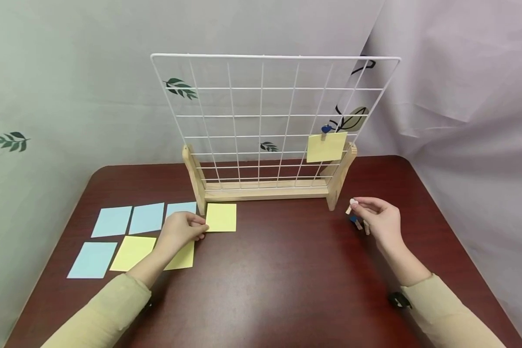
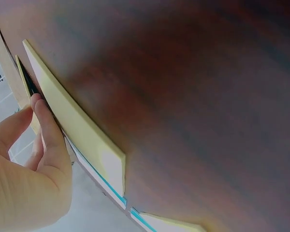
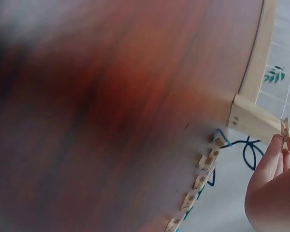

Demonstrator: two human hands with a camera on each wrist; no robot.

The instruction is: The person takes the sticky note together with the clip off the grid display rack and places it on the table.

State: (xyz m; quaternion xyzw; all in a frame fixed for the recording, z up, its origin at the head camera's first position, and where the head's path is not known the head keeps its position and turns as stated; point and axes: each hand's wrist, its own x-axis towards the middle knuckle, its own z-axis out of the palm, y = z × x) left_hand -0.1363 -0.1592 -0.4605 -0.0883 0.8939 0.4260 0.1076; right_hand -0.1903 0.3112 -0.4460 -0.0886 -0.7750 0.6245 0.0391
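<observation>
My left hand (image 1: 182, 229) pinches the left edge of a yellow paper note (image 1: 222, 217) in front of the rack's left foot. In the left wrist view, thumb and fingertips meet on that note, seen almost edge-on. On the right, my right hand (image 1: 380, 220) holds a small wooden clothespin (image 3: 284, 131) with a white heart between thumb and fingers, raised over the table. Beneath it lie other clothespins (image 3: 208, 159), one with a blue heart, partly hidden by the hand in the head view. A white wire grid (image 1: 261, 116) stands in a wooden base (image 1: 269, 194).
One yellow note (image 1: 326, 147) hangs on the grid's right side from a blue-heart clothespin (image 1: 325, 130). Several blue notes (image 1: 111, 222) and two more yellow notes (image 1: 132, 253) lie at the left of the dark red table (image 1: 278, 280). A patterned curtain (image 1: 91, 96) hangs behind.
</observation>
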